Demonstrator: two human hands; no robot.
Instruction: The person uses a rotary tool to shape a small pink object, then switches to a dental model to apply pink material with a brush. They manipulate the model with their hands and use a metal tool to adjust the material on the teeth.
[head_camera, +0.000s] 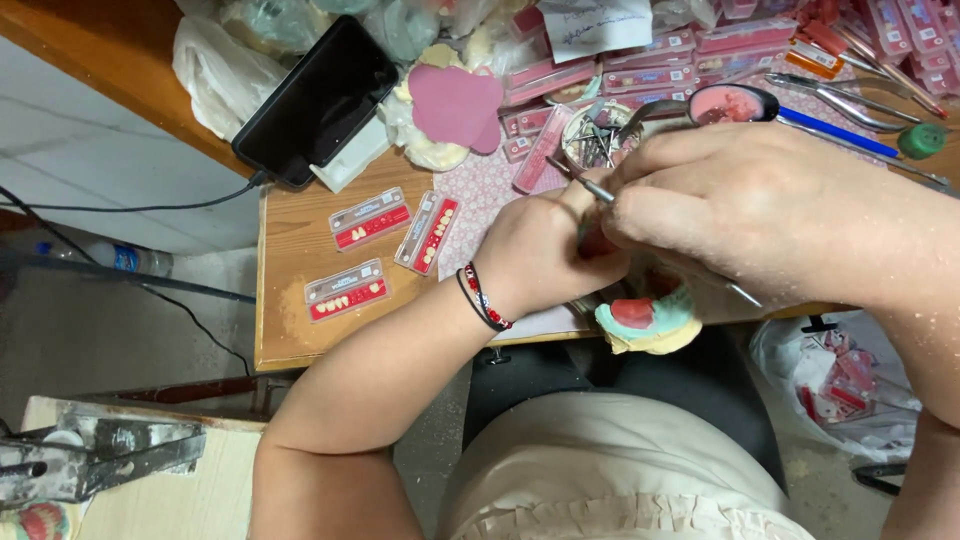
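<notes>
My left hand (535, 250) is curled around a small item that the fingers hide, close to the table's front edge. My right hand (740, 215) pinches a thin metal hand tool (592, 186) whose tip points toward the left hand's fingers. Just below both hands sits a pale plaster dental model with pink wax and a teal base (650, 320). A red and black beaded bracelet (483, 297) circles my left wrist.
Three clear strips of artificial teeth on red backing (372, 218) lie on the wooden table (290, 330). A black phone (318, 100) leans at the back left. Pink boxes (650, 75), pliers (850, 100), a round tin of burs (597, 140) and a pink wax sheet (455, 105) crowd the back.
</notes>
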